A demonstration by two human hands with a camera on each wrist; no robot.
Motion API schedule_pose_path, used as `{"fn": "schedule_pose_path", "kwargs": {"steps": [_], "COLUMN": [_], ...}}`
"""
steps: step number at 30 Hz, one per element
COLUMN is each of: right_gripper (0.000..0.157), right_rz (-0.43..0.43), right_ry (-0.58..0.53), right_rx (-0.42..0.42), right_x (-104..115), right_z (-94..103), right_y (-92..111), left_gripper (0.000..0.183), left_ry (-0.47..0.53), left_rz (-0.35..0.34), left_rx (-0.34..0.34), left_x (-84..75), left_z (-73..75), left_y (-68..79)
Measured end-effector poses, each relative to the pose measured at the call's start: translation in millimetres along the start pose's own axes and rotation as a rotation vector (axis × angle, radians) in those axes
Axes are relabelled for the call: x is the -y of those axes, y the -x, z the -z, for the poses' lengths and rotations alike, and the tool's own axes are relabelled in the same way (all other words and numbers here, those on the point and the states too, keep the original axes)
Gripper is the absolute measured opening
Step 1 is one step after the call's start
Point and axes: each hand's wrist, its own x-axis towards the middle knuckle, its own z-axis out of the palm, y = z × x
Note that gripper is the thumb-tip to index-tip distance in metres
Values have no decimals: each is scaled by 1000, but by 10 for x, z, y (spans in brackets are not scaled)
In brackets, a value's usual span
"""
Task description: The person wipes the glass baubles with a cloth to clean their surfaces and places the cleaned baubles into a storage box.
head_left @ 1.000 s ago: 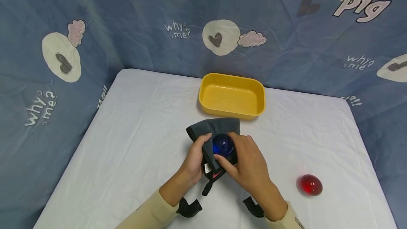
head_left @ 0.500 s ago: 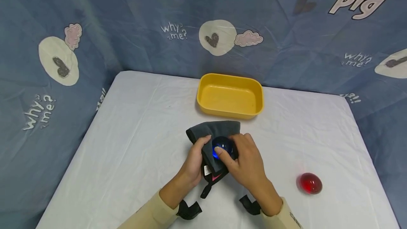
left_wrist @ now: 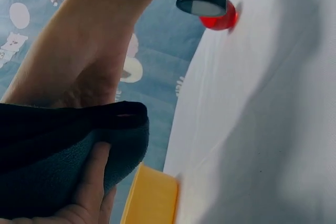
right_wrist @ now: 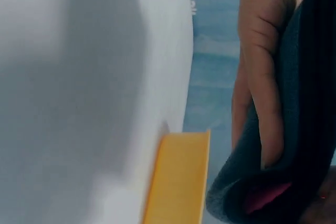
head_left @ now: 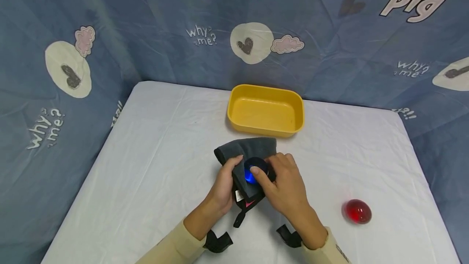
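Note:
My left hand [head_left: 221,184] grips a dark grey cloth [head_left: 254,146] with black edging, a white tag and a black hanging loop, its thumb on top of the folded side. A clear blue ball [head_left: 250,177] lies against the cloth between both hands. With the thumb across the ball's face and the fingers bent around its far side, my right hand [head_left: 287,184] holds it. In the left wrist view fingers press along the fuzzy cloth [left_wrist: 47,174]. A pink patch shows inside the cloth's fold [right_wrist: 265,198] in the right wrist view, where the ball is hidden.
Behind the hands stands a yellow rectangular tray [head_left: 265,129] near the table's back edge. A clear red ball [head_left: 358,211] rests to the right on the white tablecloth [head_left: 176,133]. A blue printed curtain [head_left: 165,31] surrounds the back and sides.
My right thumb has slid from the ball's lower edge up over its face, and the right hand has shifted slightly. The left hand keeps its grip on the cloth.

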Motion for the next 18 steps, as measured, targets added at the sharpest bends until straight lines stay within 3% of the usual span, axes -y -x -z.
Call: {"fn": "schedule_pose_path", "kwargs": {"steps": [5,11,18], "right_gripper": [67,71,62], "right_rz": [94,215,197], "right_ry": [-12,72,66], "right_rx": [-14,-5,-38], "right_x": [5,50,54], "right_z": [60,101,63], "right_y": [16,15,3], "left_gripper": [68,67,69], "left_ry": [24,17,36], "left_rz": [-3,2,22], "left_rx": [-21,-23,-15], "left_x": [-24,-44,-33], "left_z": [17,24,-4], "left_y": [-6,2,26]}}
